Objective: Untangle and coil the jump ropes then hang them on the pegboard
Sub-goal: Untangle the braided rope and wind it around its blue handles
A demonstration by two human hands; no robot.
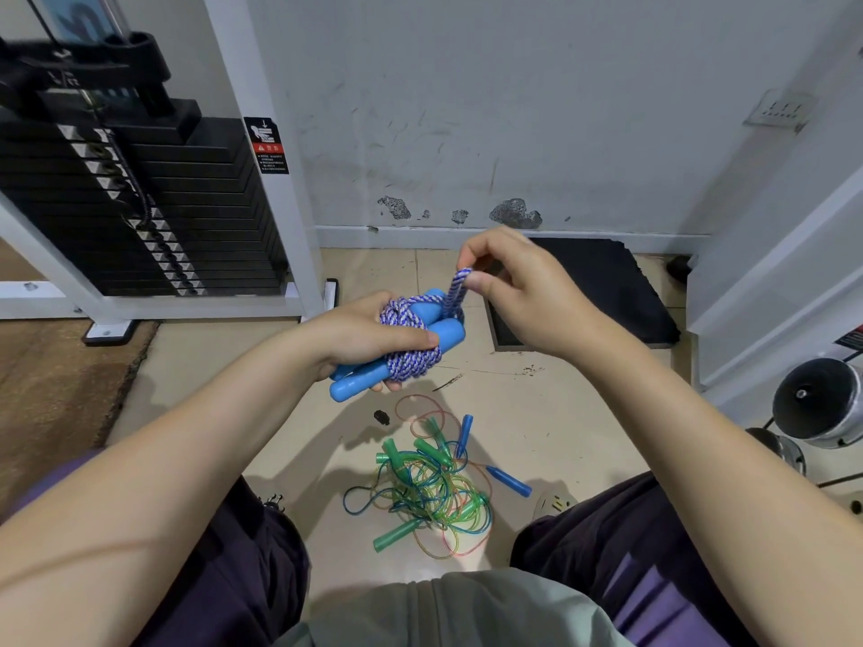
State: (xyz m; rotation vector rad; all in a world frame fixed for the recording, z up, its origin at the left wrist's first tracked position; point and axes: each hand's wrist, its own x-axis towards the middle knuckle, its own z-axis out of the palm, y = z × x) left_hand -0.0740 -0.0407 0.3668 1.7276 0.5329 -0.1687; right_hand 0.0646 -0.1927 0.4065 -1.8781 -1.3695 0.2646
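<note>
- Tiled floor [537,413] under a weight stack [140,203].
- Left hand [369,338] grips the rope bundle [411,338]; right hand [504,282] pinches a loop [457,284].
- Braided cord looks soft and light; hold the stiff handles [359,378].

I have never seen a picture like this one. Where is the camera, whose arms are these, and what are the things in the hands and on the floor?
There is no machine here. The one picture comes from a camera worn on a person's head, looking forward and down, so the two arms are that person's own.

The left hand grips a blue-handled rope: its purple-and-white cord is wound in a tight bundle round the two blue handles. The right hand pinches a loop of that cord and lifts it above the bundle.

On the tiled floor, between the person's knees, lies a tangle of thin plastic ropes with green and blue handles, not yet sorted.

To the left stands a black weight stack of a gym machine; a dark mat lies by the wall. No pegboard is in view.
</note>
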